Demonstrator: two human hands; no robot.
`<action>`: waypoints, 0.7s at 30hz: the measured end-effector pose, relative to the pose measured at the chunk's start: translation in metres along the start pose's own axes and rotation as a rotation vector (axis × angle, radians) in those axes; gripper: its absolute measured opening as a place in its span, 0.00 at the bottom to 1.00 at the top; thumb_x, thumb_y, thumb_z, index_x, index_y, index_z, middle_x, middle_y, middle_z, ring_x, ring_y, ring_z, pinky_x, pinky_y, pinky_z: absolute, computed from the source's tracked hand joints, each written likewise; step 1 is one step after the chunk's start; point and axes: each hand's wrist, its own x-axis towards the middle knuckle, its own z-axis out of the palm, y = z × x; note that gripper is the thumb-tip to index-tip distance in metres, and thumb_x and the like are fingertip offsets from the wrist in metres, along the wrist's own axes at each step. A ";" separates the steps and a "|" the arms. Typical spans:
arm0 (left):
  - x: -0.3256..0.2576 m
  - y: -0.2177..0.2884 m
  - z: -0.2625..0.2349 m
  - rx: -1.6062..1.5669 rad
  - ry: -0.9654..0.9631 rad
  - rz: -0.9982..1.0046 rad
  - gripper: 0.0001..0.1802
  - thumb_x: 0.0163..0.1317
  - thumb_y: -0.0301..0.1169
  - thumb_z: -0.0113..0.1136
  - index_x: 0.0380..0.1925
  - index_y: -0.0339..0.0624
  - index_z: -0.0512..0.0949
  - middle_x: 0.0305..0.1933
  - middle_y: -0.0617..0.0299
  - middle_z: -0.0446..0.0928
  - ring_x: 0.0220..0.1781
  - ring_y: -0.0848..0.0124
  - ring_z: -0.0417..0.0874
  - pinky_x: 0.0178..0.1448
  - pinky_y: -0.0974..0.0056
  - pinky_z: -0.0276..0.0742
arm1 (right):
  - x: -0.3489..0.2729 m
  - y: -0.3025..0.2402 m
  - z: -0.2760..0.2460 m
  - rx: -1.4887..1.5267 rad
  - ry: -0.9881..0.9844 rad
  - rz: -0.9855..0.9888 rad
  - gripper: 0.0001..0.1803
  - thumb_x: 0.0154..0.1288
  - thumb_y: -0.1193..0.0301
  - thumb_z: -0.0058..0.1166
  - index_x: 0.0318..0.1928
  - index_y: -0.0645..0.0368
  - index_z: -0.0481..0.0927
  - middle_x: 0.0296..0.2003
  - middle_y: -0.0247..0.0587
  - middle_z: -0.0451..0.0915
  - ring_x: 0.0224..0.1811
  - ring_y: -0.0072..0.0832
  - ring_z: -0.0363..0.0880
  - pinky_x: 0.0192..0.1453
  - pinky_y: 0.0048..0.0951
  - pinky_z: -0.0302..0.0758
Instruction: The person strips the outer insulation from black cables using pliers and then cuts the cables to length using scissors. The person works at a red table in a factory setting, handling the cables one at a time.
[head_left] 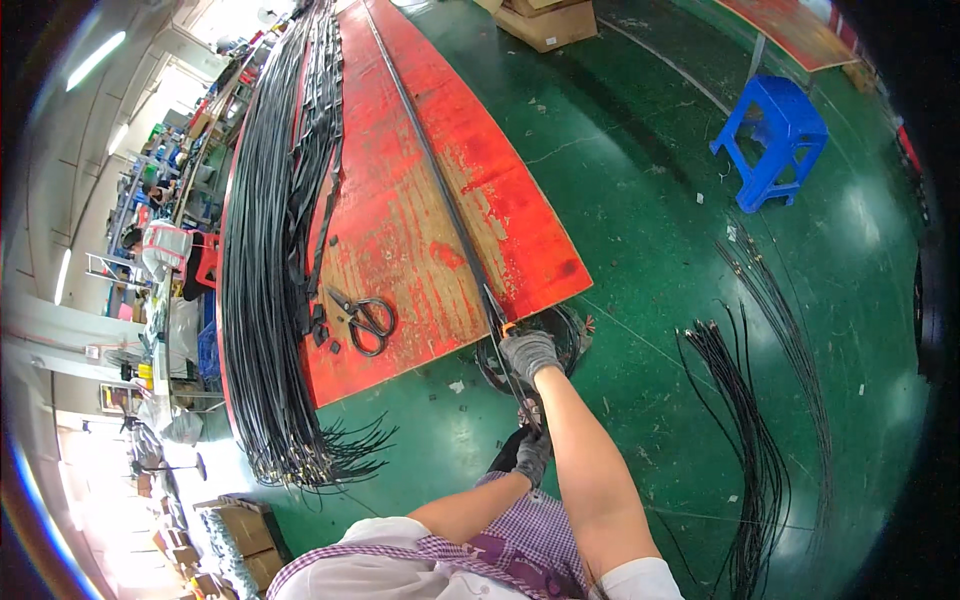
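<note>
My right hand (530, 354), in a grey glove, is closed at the near edge of the red table (420, 240). It grips a slim pointed tool (493, 303) with an orange part (508, 329); its exact kind is unclear. The tool's tip meets the near end of a long black sleeve (435, 165) that runs up the table. Closer to my body, my left hand (534, 456), also gloved, is closed around thin black cable (515, 385) stretching between both hands. Its fingers are partly hidden. Black-handled scissors (366, 322) lie on the table to the left.
A thick bundle of black cables (265, 260) covers the table's left side, its ends hanging over the near edge. Coiled cable (570, 335) lies below the table corner. More cable bundles (745, 430) lie on the green floor at right, near a blue stool (775, 140).
</note>
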 end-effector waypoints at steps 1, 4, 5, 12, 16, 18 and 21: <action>0.008 0.009 0.000 -0.003 0.000 -0.002 0.18 0.58 0.39 0.35 0.44 0.44 0.65 0.48 0.59 0.64 0.47 0.66 0.66 0.49 0.65 0.62 | 0.002 -0.003 0.001 0.089 -0.022 0.122 0.23 0.57 0.60 0.25 0.32 0.58 0.76 0.35 0.48 0.74 0.39 0.42 0.72 0.43 0.40 0.67; 0.026 0.006 0.001 -0.037 -0.005 -0.050 0.18 0.58 0.39 0.35 0.44 0.44 0.65 0.49 0.59 0.64 0.48 0.66 0.66 0.50 0.65 0.62 | -0.008 -0.019 -0.019 0.035 -0.082 0.011 0.23 0.57 0.60 0.26 0.32 0.58 0.76 0.36 0.49 0.74 0.41 0.42 0.71 0.44 0.40 0.66; 0.026 -0.002 0.009 -0.023 -0.042 -0.088 0.18 0.58 0.39 0.35 0.45 0.44 0.65 0.49 0.59 0.63 0.48 0.66 0.66 0.50 0.65 0.62 | 0.001 -0.012 -0.009 0.090 -0.074 0.106 0.23 0.57 0.60 0.26 0.32 0.59 0.76 0.36 0.50 0.74 0.39 0.43 0.72 0.43 0.41 0.66; -0.029 -0.091 0.026 -0.200 -0.270 -0.410 0.18 0.58 0.40 0.34 0.45 0.44 0.64 0.50 0.59 0.63 0.49 0.66 0.65 0.51 0.65 0.62 | -0.004 -0.007 -0.006 -0.188 0.010 -0.098 0.10 0.52 0.70 0.37 0.31 0.53 0.73 0.28 0.45 0.76 0.32 0.38 0.75 0.35 0.39 0.70; -0.034 -0.095 0.025 -0.234 -0.236 -0.418 0.19 0.59 0.40 0.33 0.46 0.44 0.64 0.51 0.59 0.63 0.49 0.66 0.65 0.51 0.65 0.62 | -0.007 -0.005 -0.010 -0.095 0.008 -0.074 0.11 0.51 0.67 0.37 0.31 0.55 0.74 0.30 0.46 0.75 0.33 0.39 0.75 0.37 0.38 0.69; -0.033 -0.094 0.023 -0.242 -0.207 -0.395 0.19 0.59 0.40 0.33 0.46 0.44 0.64 0.51 0.59 0.62 0.50 0.66 0.65 0.51 0.65 0.62 | -0.008 -0.010 -0.009 -0.015 0.038 -0.003 0.12 0.51 0.66 0.37 0.32 0.56 0.73 0.30 0.46 0.75 0.34 0.39 0.74 0.38 0.39 0.69; -0.030 -0.088 0.020 -0.245 -0.173 -0.372 0.19 0.59 0.40 0.33 0.47 0.45 0.64 0.51 0.59 0.62 0.50 0.65 0.65 0.51 0.65 0.62 | -0.002 -0.006 -0.004 -0.008 0.006 0.036 0.12 0.51 0.66 0.37 0.31 0.55 0.73 0.30 0.46 0.75 0.33 0.39 0.74 0.37 0.40 0.69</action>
